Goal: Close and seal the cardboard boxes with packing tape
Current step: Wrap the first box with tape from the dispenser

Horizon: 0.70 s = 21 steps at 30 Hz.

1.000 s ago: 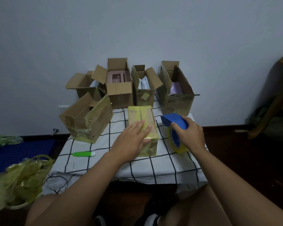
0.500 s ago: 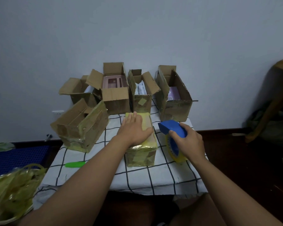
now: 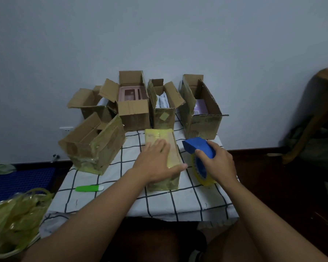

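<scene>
We are pressing our left hand [image 3: 155, 163] flat, fingers straight, on top of the small taped box [image 3: 162, 159] lying at the middle of the tabletop [image 3: 187, 201]. Our right hand [image 3: 219, 163] is curling around the blue tape dispenser [image 3: 199, 149], which is standing just beside that box on its right, its yellowish roll touching the checked cloth.

We are judging that this small box is at the smoothing stage: yellowish tape is already covering its top and near end, and our palm is rubbing it down. The next move is probably calling for setting this box aside, pulling 1 of the open boxes forward, folding its flaps shut and running the dispenser along the seam.

At the back, 4 boxes are standing open. The far-left box [image 3: 89, 106] is showing something pale inside, too hidden to name. The second box [image 3: 133, 106] is holding a pinkish tray-like item. The third box [image 3: 164, 108] is holding white wrapped goods. The right box [image 3: 201, 110] is holding a purple package with a printed code. A larger taped box [image 3: 93, 146] is sitting tilted at the left, its contents hidden. A green cutter [image 3: 89, 188] is lying near the front-left edge, and a bag of tape scraps [image 3: 13, 220] is sitting beyond the tabletop's left corner.
</scene>
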Available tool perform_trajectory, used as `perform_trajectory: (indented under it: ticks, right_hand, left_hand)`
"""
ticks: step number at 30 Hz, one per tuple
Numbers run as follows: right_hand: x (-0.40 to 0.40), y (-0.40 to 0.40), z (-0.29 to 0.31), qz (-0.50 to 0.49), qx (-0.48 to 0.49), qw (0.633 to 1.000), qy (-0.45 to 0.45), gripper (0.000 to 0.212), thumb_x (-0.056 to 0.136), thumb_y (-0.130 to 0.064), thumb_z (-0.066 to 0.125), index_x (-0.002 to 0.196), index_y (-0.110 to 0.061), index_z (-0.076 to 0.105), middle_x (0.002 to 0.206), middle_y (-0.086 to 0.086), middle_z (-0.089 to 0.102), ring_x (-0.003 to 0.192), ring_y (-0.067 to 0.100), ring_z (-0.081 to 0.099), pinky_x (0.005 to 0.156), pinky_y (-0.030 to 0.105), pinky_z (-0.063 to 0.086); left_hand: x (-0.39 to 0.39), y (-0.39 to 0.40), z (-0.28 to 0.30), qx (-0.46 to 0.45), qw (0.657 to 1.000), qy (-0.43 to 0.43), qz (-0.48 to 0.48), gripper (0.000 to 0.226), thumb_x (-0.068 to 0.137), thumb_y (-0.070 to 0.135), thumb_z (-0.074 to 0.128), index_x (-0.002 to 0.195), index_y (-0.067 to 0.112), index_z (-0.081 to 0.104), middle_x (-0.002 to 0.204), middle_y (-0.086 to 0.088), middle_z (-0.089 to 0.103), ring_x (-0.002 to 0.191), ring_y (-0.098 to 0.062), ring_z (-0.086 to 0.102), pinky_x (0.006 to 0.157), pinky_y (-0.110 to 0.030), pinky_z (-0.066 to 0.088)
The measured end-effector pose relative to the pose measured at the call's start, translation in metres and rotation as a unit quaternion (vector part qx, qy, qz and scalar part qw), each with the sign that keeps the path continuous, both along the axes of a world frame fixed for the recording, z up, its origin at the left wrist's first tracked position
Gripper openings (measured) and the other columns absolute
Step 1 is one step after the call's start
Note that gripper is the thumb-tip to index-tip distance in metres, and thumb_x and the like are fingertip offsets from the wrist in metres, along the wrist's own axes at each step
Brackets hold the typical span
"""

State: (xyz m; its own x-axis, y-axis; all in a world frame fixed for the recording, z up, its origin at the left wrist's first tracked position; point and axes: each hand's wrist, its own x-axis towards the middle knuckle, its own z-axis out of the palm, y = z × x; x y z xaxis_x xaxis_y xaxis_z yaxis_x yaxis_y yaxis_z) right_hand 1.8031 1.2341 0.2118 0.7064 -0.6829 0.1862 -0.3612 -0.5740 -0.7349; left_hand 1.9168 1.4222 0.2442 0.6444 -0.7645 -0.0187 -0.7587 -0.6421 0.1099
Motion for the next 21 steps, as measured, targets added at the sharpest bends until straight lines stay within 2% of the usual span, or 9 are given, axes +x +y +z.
perform_trajectory:
  ticks: [1, 2, 6, 8, 11, 14, 17, 19, 21]
  right_hand:
    - [-0.001, 0.0, -0.001, 0.003, 0.002, 1.0, 0.004, 0.065, 0.089, -0.056, 0.061, 0.144, -0.026, 0.046, 0.129, 0.006, 0.057, 0.114, 0.022, 0.055, 0.094, 0.044, 0.051]
    - [-0.001, -0.001, -0.002, 0.006, 0.004, 1.0, 0.009, 0.066, 0.089, -0.057, 0.059, 0.145, -0.027, 0.044, 0.13, 0.006, 0.056, 0.114, 0.022, 0.054, 0.094, 0.045, 0.052]
    - [-0.003, 0.0, -0.004, 0.008, 0.01, 1.0, 0.029, 0.067, 0.089, -0.062, 0.054, 0.148, -0.033, 0.037, 0.13, 0.003, 0.049, 0.113, 0.022, 0.053, 0.093, 0.048, 0.052]
    - [-0.005, 0.002, -0.005, 0.011, 0.018, 0.999, 0.028, 0.066, 0.091, -0.061, 0.054, 0.148, -0.033, 0.036, 0.128, 0.004, 0.046, 0.109, 0.021, 0.053, 0.093, 0.047, 0.052]
    - [-0.008, 0.004, -0.006, 0.009, 0.024, 1.0, 0.017, 0.064, 0.091, -0.057, 0.056, 0.147, -0.032, 0.038, 0.124, 0.003, 0.045, 0.105, 0.019, 0.051, 0.09, 0.041, 0.051]
    - [-0.011, 0.006, -0.005, 0.001, 0.025, 1.0, 0.011, 0.064, 0.088, -0.052, 0.064, 0.144, -0.033, 0.04, 0.121, 0.003, 0.045, 0.101, 0.016, 0.048, 0.082, 0.034, 0.045]
    - [-0.01, 0.004, 0.002, 0.015, 0.052, 0.999, -0.005, 0.063, 0.084, -0.042, 0.071, 0.141, -0.03, 0.046, 0.122, 0.004, 0.05, 0.104, 0.017, 0.05, 0.083, 0.031, 0.045]
    - [-0.014, -0.001, 0.011, 0.019, 0.071, 0.996, -0.047, 0.059, 0.082, -0.039, 0.075, 0.137, -0.028, 0.053, 0.124, 0.004, 0.055, 0.107, 0.019, 0.054, 0.088, 0.034, 0.049]
    - [-0.022, -0.005, 0.031, 0.024, 0.116, 0.986, -0.118, 0.05, 0.083, -0.032, 0.077, 0.13, -0.027, 0.059, 0.123, 0.001, 0.059, 0.109, 0.02, 0.058, 0.089, 0.032, 0.05]
  left_hand:
    - [-0.003, 0.004, -0.001, 0.01, 1.0, -0.019, -0.002, 0.107, 0.077, 0.089, 0.014, 0.155, 0.016, 0.017, 0.163, -0.005, 0.012, 0.149, -0.023, 0.009, 0.121, -0.044, 0.008]
    - [-0.007, 0.005, -0.002, 0.009, 0.999, -0.044, 0.002, 0.11, 0.074, 0.091, 0.011, 0.155, 0.017, 0.018, 0.163, -0.005, 0.014, 0.148, -0.024, 0.01, 0.121, -0.043, 0.01]
    - [-0.024, 0.002, -0.004, -0.025, 0.997, -0.067, 0.025, 0.104, 0.075, 0.087, 0.016, 0.149, 0.016, 0.029, 0.156, -0.006, 0.031, 0.141, -0.024, 0.028, 0.115, -0.038, 0.025]
    - [-0.023, 0.007, -0.007, -0.01, 0.999, -0.051, 0.009, 0.103, 0.078, 0.086, 0.023, 0.15, 0.012, 0.026, 0.16, -0.01, 0.023, 0.146, -0.026, 0.021, 0.119, -0.039, 0.018]
    - [-0.021, 0.017, -0.008, 0.051, 0.996, -0.076, -0.022, 0.096, 0.086, 0.078, 0.023, 0.154, 0.011, 0.012, 0.164, -0.013, 0.0, 0.151, -0.025, -0.001, 0.123, -0.043, -0.001]
    - [-0.027, 0.013, -0.007, 0.051, 0.996, -0.07, -0.012, 0.087, 0.092, 0.069, 0.028, 0.155, 0.011, 0.009, 0.164, -0.015, -0.001, 0.151, -0.026, -0.002, 0.122, -0.041, 0.0]
    - [-0.026, 0.014, 0.001, 0.033, 0.999, -0.009, -0.019, 0.086, 0.095, 0.066, 0.031, 0.156, 0.011, 0.005, 0.164, -0.013, -0.005, 0.151, -0.023, -0.005, 0.12, -0.036, -0.001]
    - [-0.025, 0.021, 0.016, 0.01, 0.996, 0.083, -0.015, 0.086, 0.095, 0.068, 0.03, 0.156, 0.012, 0.006, 0.164, -0.011, -0.007, 0.151, -0.022, -0.007, 0.12, -0.035, -0.002]
    - [-0.023, 0.025, 0.032, -0.061, 0.978, 0.199, 0.018, 0.082, 0.095, 0.066, 0.031, 0.156, 0.014, 0.015, 0.164, -0.008, 0.003, 0.151, -0.021, 0.004, 0.12, -0.036, 0.006]
